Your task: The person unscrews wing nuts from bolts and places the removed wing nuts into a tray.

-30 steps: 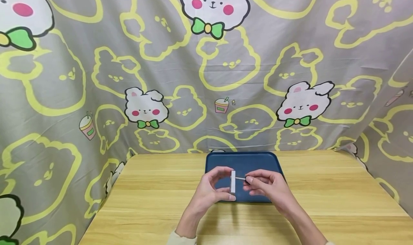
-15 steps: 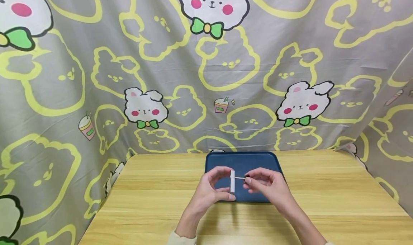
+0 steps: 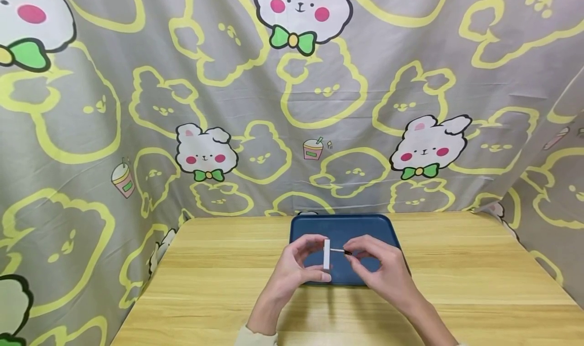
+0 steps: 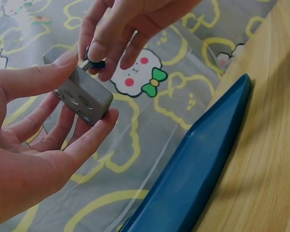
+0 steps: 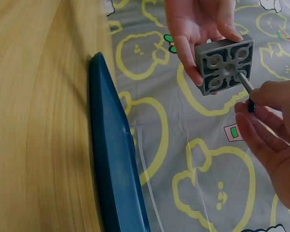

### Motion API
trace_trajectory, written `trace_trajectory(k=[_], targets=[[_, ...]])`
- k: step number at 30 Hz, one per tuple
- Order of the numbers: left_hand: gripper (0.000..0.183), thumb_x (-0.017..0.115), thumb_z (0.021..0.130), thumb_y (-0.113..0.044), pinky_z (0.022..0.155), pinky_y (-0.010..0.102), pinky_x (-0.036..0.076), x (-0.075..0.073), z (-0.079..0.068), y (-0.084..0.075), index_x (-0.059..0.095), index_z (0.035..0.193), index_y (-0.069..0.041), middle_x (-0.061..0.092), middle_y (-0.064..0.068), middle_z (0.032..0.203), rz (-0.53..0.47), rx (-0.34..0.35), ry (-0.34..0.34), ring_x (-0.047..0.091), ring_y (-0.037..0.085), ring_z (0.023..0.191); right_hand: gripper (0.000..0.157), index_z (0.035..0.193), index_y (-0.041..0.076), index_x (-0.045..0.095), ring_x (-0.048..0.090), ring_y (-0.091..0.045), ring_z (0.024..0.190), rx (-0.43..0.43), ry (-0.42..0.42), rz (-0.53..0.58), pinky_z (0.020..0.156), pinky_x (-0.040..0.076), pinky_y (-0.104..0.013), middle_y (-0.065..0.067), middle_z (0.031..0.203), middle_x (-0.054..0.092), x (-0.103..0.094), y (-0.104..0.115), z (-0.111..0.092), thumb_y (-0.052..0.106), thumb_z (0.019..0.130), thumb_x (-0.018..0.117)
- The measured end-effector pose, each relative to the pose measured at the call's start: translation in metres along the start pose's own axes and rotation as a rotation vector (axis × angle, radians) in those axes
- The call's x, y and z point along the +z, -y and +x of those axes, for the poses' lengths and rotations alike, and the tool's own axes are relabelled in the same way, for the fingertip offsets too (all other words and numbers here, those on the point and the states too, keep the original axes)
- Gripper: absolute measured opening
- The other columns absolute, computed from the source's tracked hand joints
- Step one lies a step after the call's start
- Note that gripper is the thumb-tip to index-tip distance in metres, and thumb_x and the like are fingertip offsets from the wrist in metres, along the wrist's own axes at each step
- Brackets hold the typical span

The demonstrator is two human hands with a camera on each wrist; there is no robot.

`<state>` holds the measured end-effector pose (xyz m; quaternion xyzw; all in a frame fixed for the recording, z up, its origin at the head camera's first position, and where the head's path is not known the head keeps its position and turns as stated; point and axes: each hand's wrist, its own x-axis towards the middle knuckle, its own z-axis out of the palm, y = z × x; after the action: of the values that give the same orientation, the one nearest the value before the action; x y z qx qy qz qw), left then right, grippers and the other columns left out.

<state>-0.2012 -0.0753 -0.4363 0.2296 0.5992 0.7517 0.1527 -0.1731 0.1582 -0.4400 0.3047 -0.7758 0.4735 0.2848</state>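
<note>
In the head view my left hand (image 3: pixel 289 269) holds a square grey metal block (image 3: pixel 326 255) on edge, thumb below and fingers above. The right wrist view shows the block's face (image 5: pixel 228 68), with a round hole near each corner and one in the centre. A threaded bolt (image 5: pixel 246 83) meets this face at a corner hole. My right hand (image 3: pixel 388 267) pinches the bolt's black head (image 3: pixel 348 253) between thumb and index finger. On the block's other side, the left wrist view shows round recesses in the metal (image 4: pixel 85 100).
Beneath and beyond the hands, a dark blue tray (image 3: pixel 342 225) lies on the wooden table (image 3: pixel 219 285). A grey curtain (image 3: pixel 255 103) with yellow outlines and white cartoon animals hangs behind the table and along both sides.
My right thumb and index finger have shifted round the black head, the thumb now lower and farther from the index finger. Block and bolt have moved slightly left.
</note>
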Motion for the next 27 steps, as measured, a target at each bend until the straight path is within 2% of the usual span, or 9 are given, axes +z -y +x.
trace_trajectory(k=[3, 7, 8, 10, 15, 19, 21, 24, 27], targets=[[0.066, 0.084, 0.076, 0.011, 0.097, 0.047, 0.057, -0.0006, -0.0004, -0.0004, 0.058, 0.136, 0.001, 0.054, 0.021, 0.141, -0.019, -0.002, 0.003, 0.052, 0.028, 0.13, 0.041, 0.105, 0.018, 0.075, 0.07, -0.013, 0.09, -0.119, -0.032, -0.05, 0.076, 0.059, -0.017, -0.001, 0.104, 0.072, 0.0016, -0.0023, 0.0011, -0.012, 0.078, 0.081], [0.066, 0.084, 0.076, 0.01, 0.098, 0.046, 0.057, -0.0012, -0.0005, -0.0013, 0.058, 0.136, 0.001, 0.055, 0.017, 0.141, -0.029, -0.005, -0.001, 0.053, 0.028, 0.13, 0.011, 0.104, 0.014, 0.076, 0.069, -0.015, 0.092, -0.247, -0.068, -0.134, 0.085, 0.055, -0.014, -0.001, 0.107, 0.071, 0.0034, -0.0035, 0.0022, 0.011, 0.093, 0.076], [0.066, 0.084, 0.076, 0.01, 0.098, 0.045, 0.057, -0.0012, -0.0005, -0.0016, 0.058, 0.136, 0.001, 0.056, 0.017, 0.141, -0.032, -0.006, -0.001, 0.053, 0.028, 0.13, 0.009, 0.104, 0.013, 0.077, 0.068, -0.016, 0.092, -0.264, -0.073, -0.15, 0.087, 0.054, -0.014, -0.002, 0.107, 0.071, 0.0037, -0.0032, 0.0023, 0.018, 0.098, 0.072], [0.067, 0.084, 0.076, 0.01, 0.098, 0.045, 0.057, -0.0012, -0.0005, -0.0018, 0.058, 0.136, 0.001, 0.054, 0.019, 0.142, -0.034, -0.005, 0.002, 0.053, 0.028, 0.129, 0.021, 0.104, 0.012, 0.077, 0.068, -0.016, 0.092, -0.291, -0.085, -0.176, 0.089, 0.053, -0.013, -0.003, 0.108, 0.071, 0.0046, -0.0027, 0.0023, 0.027, 0.103, 0.062], [0.067, 0.083, 0.076, 0.013, 0.098, 0.045, 0.057, -0.001, -0.0004, -0.0023, 0.057, 0.137, 0.001, 0.051, 0.023, 0.144, -0.04, -0.001, 0.009, 0.053, 0.029, 0.129, 0.024, 0.103, 0.01, 0.076, 0.068, -0.018, 0.092, -0.309, -0.103, -0.186, 0.09, 0.052, -0.013, -0.006, 0.107, 0.071, 0.0061, -0.0024, 0.0019, 0.028, 0.104, 0.061], [0.068, 0.083, 0.075, 0.014, 0.098, 0.045, 0.057, -0.0006, -0.0003, -0.0025, 0.057, 0.136, 0.001, 0.055, 0.017, 0.141, -0.046, -0.001, 0.002, 0.052, 0.029, 0.129, 0.021, 0.114, 0.008, 0.074, 0.069, -0.02, 0.097, -0.26, -0.088, -0.133, 0.092, 0.053, -0.015, -0.008, 0.113, 0.071, 0.0056, -0.0016, 0.0024, 0.021, 0.097, 0.074], [0.069, 0.083, 0.074, 0.014, 0.098, 0.046, 0.057, -0.0003, -0.0004, -0.0027, 0.057, 0.136, 0.002, 0.056, 0.014, 0.14, -0.046, 0.001, -0.004, 0.052, 0.03, 0.13, 0.035, 0.121, 0.008, 0.071, 0.069, -0.021, 0.101, -0.209, -0.065, -0.086, 0.09, 0.054, -0.017, -0.009, 0.118, 0.07, 0.0047, -0.0005, 0.0026, 0.011, 0.088, 0.083], [0.07, 0.083, 0.073, 0.015, 0.097, 0.046, 0.057, 0.0002, -0.0007, -0.003, 0.057, 0.136, 0.002, 0.057, 0.013, 0.138, -0.035, 0.003, -0.012, 0.052, 0.03, 0.131, 0.054, 0.127, 0.008, 0.068, 0.068, -0.021, 0.107, -0.088, -0.029, 0.016, 0.087, 0.058, -0.024, -0.009, 0.123, 0.069, 0.0027, 0.0022, 0.002, -0.006, 0.078, 0.085], [0.069, 0.083, 0.072, 0.016, 0.097, 0.047, 0.057, 0.0006, -0.001, -0.0031, 0.058, 0.136, 0.001, 0.058, 0.012, 0.137, -0.02, 0.007, -0.017, 0.052, 0.03, 0.131, 0.044, 0.125, 0.007, 0.069, 0.069, -0.019, 0.108, 0.075, -0.011, 0.119, 0.084, 0.061, -0.029, -0.007, 0.121, 0.07, -0.0005, 0.0049, 0.0013, -0.008, 0.085, 0.078]])
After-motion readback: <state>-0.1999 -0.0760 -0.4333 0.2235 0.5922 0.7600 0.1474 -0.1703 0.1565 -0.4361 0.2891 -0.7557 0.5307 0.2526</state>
